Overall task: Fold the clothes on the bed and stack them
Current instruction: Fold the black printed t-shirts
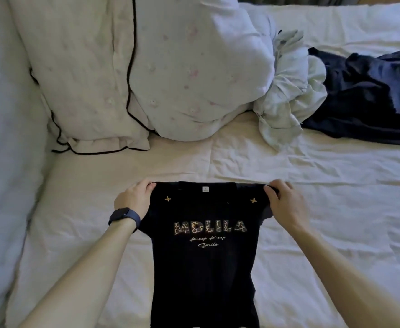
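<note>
- A black T-shirt is laid flat, front up, on the white sheet of the bed, near the lower middle of the view; its collar is turned away from the person and its hem runs off the bottom edge; gold lettering is seen across the chest.
- The left shoulder corner of the shirt is pinched by the left hand, fingers curled together over the cloth; a dark watch is worn on that wrist.
- The right shoulder corner is gripped by the right hand, fingers likewise curled and closed on the fabric.
- Beyond the shirt, a white pillow with dark piping is propped against a second, rounder pillow; both are set well apart from the shirt.
- To the right of the pillows a crumpled pale garment is heaped; a dark blue garment is piled just beside it, touching it.
- A white padded surface is seen along the left side of the bed; bare sheet is left between the shirt and the unfolded heaps.
</note>
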`<state>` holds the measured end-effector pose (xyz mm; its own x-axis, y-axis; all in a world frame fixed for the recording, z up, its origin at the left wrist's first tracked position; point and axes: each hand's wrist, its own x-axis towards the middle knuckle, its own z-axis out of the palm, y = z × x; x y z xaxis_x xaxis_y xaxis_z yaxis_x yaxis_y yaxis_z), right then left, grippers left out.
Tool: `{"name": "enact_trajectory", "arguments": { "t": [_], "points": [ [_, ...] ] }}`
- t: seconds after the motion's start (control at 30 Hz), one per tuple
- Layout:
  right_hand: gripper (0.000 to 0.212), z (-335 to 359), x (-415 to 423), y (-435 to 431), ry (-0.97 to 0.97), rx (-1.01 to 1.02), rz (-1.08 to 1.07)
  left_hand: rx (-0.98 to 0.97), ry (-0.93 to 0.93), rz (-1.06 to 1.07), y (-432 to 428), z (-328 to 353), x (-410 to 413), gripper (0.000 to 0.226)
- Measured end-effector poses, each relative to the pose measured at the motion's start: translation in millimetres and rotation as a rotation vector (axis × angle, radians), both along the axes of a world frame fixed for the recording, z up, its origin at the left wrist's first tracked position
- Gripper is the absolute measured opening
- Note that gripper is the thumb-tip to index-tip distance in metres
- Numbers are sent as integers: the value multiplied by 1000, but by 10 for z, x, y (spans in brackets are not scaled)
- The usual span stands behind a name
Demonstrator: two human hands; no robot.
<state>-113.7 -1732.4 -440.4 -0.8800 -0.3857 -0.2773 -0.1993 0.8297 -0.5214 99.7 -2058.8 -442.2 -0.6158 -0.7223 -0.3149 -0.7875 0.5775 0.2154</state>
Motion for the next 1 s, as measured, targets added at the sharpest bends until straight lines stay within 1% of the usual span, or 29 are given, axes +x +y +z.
{"name": "enact_trajectory", "arguments": {
  "t": [0.07,0.17,0.2,0.3,0.37,0.43,0.47,0.53,0.57,0.6,0.63,0.67,0.73,0.77,0.8,0.87,0.9,0.93,1.0],
  "points": [
    [24,-371,-230,-183,62,101,39,-31,-26,-21,-136,-338,-201,39],
    [33,-821,-492,-434,154,228,78,-52,43,-30,-328,-832,-460,38],
    [33,-971,-554,-502,165,257,93,-62,41,-45,-374,-1000,-519,37],
    [34,-1413,-629,-598,108,320,166,-65,-95,-153,-439,-1458,-566,36],
    [34,-1614,-601,-578,21,270,146,21,-105,-139,-450,-1658,-525,35],
    [39,-1688,-565,-516,-39,174,31,160,7,-3,-459,-1723,-455,33],
    [42,-1677,-547,-480,-101,113,-33,242,85,88,-467,-1714,-409,33],
    [44,-1582,-509,-395,-337,-90,-196,408,180,231,-499,-1636,-298,42],
    [38,-1531,-488,-326,-476,-194,-292,493,184,266,-515,-1564,-232,49],
    [28,-1480,-472,-239,-591,-250,-364,581,175,288,-522,-1485,-160,55],
    [15,-1428,-449,-152,-675,-275,-397,671,161,305,-527,-1409,-83,57],
    [11,-1366,-419,-78,-737,-263,-391,762,143,312,-529,-1345,-4,55],
    [23,-1262,-345,20,-800,-206,-329,919,80,295,-520,-1226,160,44],
    [29,-1221,-316,38,-811,-188,-318,956,39,275,-510,-1172,234,40],
    [32,-1177,-285,38,-829,-189,-325,948,-10,248,-497,-1142,300,37],
    [26,-1115,-205,23,-882,-228,-360,844,-88,222,-466,-1133,423,25],
    [19,-1101,-155,11,-898,-248,-386,806,-65,260,-439,-1137,471,18],
    [16,-1084,-93,-4,-908,-271,-421,807,19,356,-402,-1136,510,13],
    [20,-1062,7,-16,-880,-327,-501,878,288,670,-308,-1092,545,11]
  ]
}}
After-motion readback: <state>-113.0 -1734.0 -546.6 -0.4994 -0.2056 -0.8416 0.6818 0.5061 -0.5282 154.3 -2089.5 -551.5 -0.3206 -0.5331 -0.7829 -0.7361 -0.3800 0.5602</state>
